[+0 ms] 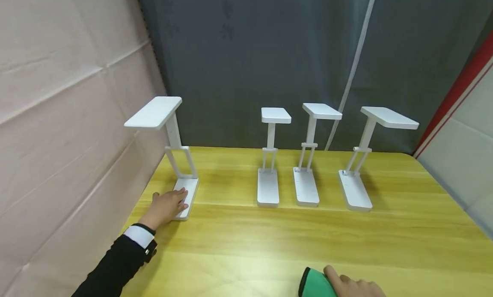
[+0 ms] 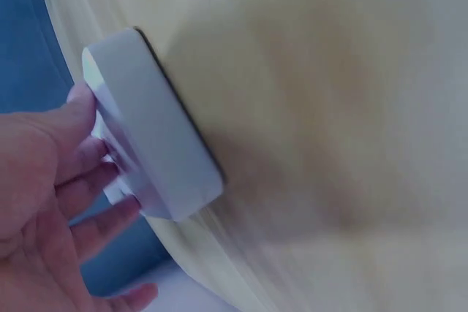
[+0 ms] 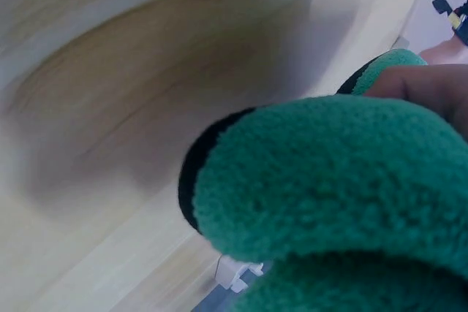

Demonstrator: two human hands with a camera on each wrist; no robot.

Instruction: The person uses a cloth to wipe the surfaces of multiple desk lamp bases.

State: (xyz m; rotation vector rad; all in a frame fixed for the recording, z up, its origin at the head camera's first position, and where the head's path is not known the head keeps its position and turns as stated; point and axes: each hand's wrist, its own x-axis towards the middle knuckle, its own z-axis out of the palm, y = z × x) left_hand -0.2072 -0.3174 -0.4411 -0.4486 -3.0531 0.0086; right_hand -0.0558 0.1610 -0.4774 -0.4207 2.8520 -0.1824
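Observation:
At the left end of the table stands a white folding desk lamp [image 1: 154, 113], upright with its flat head raised on a hinged arm. My left hand [image 1: 167, 207] rests on its base [image 1: 186, 185], fingers spread across the top. The left wrist view shows the thumb and several fingertips touching the base [image 2: 157, 129], the little finger apart from it. Low in the head view, my right hand [image 1: 356, 286] grips a fluffy green cloth [image 1: 317, 284] with a black edge. Folds of this cloth [image 3: 329, 173] fill much of the right wrist view.
Three more white lamps stand in a row toward the back: one near the middle [image 1: 267, 188], another beside it [image 1: 306, 188], a third farther right [image 1: 356, 192]. Behind the wooden table [image 1: 231, 241] hangs a dark curtain [image 1: 246, 66]. Pale fabric [image 1: 69, 117] borders the left side.

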